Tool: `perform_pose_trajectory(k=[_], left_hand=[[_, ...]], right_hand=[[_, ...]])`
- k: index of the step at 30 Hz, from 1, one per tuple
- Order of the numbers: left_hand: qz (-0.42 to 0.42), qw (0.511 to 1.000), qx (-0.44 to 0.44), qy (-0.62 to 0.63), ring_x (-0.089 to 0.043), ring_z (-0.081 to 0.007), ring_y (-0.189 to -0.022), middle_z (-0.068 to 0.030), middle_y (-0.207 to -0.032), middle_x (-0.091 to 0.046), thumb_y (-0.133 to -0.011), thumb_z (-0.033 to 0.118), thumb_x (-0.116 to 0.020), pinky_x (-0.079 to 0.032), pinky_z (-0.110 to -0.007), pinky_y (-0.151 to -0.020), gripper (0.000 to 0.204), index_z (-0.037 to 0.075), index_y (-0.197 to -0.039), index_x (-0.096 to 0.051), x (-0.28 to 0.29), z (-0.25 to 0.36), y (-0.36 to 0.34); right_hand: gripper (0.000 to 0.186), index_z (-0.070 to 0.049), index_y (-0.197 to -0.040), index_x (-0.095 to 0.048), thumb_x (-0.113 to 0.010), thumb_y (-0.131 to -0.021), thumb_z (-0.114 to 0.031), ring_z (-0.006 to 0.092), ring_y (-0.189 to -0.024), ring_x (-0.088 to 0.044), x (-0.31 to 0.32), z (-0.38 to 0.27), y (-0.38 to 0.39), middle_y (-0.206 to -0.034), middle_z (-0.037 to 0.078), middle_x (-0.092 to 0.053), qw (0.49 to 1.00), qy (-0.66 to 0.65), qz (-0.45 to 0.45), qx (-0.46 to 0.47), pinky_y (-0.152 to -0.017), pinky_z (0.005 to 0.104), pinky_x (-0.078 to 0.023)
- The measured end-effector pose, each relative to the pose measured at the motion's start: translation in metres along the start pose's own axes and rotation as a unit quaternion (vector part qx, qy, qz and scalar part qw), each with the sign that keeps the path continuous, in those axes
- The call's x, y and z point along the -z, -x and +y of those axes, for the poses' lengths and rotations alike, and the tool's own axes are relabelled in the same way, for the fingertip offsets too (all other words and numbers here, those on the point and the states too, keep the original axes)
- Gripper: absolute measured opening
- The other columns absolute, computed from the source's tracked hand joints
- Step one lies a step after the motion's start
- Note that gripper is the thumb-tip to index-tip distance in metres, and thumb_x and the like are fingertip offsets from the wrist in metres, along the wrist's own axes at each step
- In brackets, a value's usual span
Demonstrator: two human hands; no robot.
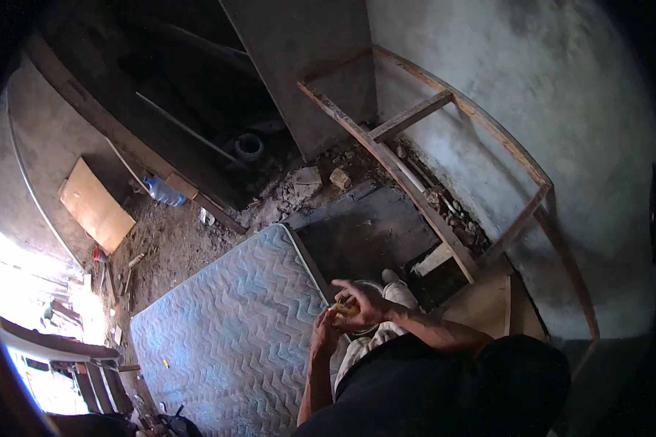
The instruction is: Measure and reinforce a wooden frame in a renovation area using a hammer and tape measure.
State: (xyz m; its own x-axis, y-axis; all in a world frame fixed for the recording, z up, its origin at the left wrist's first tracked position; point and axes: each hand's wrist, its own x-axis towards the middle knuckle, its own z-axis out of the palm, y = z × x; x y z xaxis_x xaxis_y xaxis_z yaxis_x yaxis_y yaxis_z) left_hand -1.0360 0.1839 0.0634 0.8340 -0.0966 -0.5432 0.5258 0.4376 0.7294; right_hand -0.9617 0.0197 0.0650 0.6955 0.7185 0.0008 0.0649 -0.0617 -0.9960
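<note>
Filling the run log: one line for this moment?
left hand: under yellowish item | right hand: pinching it | below: metal bowl | beside: mattress

I see grey-blue quilted cloth mattress (233, 335), matt, zigzag stitching. Rough weathered wooden frame (423, 197), bare, unpainted. Flat tan plywood board (95, 205), smooth, matt. Translucent blue plastic bottle (163, 191), slightly glossy. Grey plastered wall (561, 109), rough, patchy. Dirt floor (171, 244), crumbly, with rubble.
</note>
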Motion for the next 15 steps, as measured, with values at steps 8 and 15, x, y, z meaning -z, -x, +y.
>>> perform_pose_trajectory(k=[8,15], left_hand=[[-0.053,0.880,-0.282,-0.379,-0.055,-0.0253,-0.092,-0.0131,-0.103,-0.054,-0.088,0.032,-0.044,-0.044,-0.034,-0.076,0.036,0.003,-0.108,-0.050,-0.073,0.013,0.002],[-0.203,0.940,-0.079,-0.263,-0.058,-0.0193,-0.084,-0.0106,-0.101,-0.058,-0.084,0.034,-0.050,-0.046,-0.031,-0.074,0.046,-0.002,-0.113,-0.049,-0.122,0.037,-0.011]], right_hand=[[0.059,-0.003,-0.135,-0.023,-0.033,-0.093,-0.043,0.0193,-0.123,-0.033,-0.014,0.023,0.050,-0.135,0.010,-0.032,0.907,-0.346,0.232,-0.057,-0.099,0.0295,-0.029],[0.058,-0.006,-0.128,-0.034,-0.041,-0.089,-0.048,0.0175,-0.087,-0.056,0.042,-0.053,0.103,-0.100,0.009,-0.055,0.922,-0.288,0.253,-0.056,-0.066,0.0305,-0.049]])
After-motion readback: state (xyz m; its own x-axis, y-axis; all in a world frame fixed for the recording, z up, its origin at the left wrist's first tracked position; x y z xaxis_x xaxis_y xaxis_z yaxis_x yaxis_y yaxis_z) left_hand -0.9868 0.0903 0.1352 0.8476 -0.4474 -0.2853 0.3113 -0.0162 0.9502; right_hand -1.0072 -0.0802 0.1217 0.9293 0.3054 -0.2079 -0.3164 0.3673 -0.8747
